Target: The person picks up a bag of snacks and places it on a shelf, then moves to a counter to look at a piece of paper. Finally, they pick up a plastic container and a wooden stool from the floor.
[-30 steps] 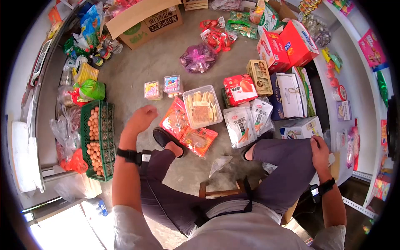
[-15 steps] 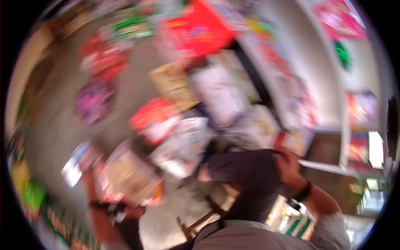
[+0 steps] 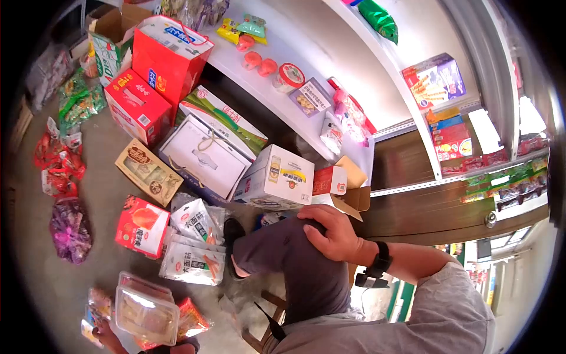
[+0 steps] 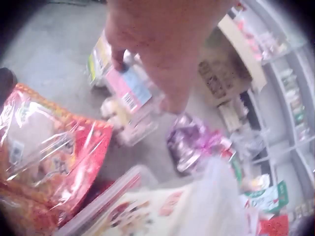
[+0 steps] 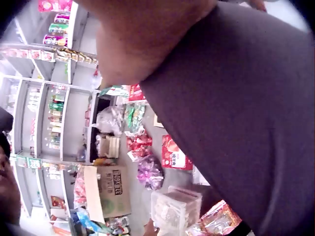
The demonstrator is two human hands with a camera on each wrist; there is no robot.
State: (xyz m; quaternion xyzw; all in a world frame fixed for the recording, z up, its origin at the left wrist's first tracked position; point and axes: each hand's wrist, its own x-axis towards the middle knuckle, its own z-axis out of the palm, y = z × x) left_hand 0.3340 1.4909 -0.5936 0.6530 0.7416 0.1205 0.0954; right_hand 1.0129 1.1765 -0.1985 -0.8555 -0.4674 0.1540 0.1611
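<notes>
My left hand (image 3: 107,336) is at the lower left of the head view, beside a large clear tub (image 3: 147,310) of pale strips. In the left wrist view its thumb and fingers straddle a small clear plastic box (image 4: 129,91) with a pink and blue label, gripping it from above. A second such box (image 4: 100,59) sits against it. Red snack packets (image 4: 54,157) lie close by. My right hand (image 3: 330,231) rests on my right knee, fingers spread over the trouser cloth, holding nothing.
White snack pouches (image 3: 193,259), a red carton (image 3: 141,227) and a tan window box (image 3: 148,172) lie on the floor. Larger boxes, including a white carton (image 3: 277,180), stand along the shelf (image 3: 268,91). A purple bag (image 3: 71,230) lies farther left.
The head view has swung to the right, blurring midway. My left hand has gone from hovering above the floor to the small clear boxes. My right hand stays on the knee.
</notes>
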